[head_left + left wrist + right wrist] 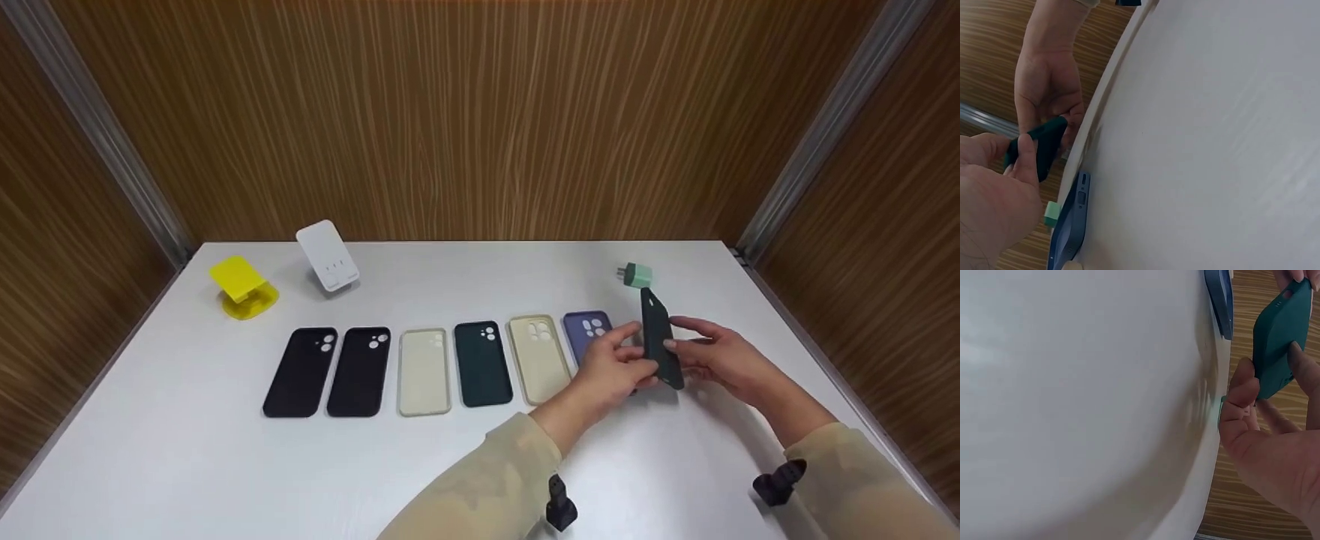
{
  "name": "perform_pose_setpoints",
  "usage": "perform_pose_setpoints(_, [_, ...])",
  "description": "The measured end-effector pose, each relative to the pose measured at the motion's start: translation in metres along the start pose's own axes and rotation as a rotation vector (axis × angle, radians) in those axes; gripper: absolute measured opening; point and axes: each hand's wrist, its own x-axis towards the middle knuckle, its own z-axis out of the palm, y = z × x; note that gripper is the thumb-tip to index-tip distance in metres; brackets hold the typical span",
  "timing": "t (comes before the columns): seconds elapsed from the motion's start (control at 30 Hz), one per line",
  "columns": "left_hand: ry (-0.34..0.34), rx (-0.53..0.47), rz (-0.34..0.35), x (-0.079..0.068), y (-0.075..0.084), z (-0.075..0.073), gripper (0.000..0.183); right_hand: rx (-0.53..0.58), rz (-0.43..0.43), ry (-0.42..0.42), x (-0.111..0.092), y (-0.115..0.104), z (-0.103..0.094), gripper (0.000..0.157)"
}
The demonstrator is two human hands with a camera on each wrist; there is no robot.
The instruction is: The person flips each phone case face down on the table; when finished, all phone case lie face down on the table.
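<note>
Head view: our left hand (606, 369) and right hand (729, 364) pinch the raised case (657, 334) in their fingers; we should steady it clear of the purple case (583, 328).

Dark green phone case (657, 330), steeply tilted, between fingers (696, 325).
</note>
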Motion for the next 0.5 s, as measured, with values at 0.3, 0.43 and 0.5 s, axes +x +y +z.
perform_pose_setpoints(0.3, [-0.037,0.107,0.031,0.0012,-0.0076,-0.0043,0.061,-0.057,0.022,0.022,0.0035,0.0035,-0.002,0.086])
perform_pose_setpoints(0.43, [-0.028,0.138,0.042,0.0022,-0.0094,-0.005,0.06,-0.073,0.022,0.032,0.0041,0.002,-0.002,0.087])
perform_pose_setpoints(0.5, [-0.018,0.15,0.045,0.0032,-0.0102,-0.0052,0.059,-0.089,0.027,0.035,0.0044,0.0005,-0.002,0.088])
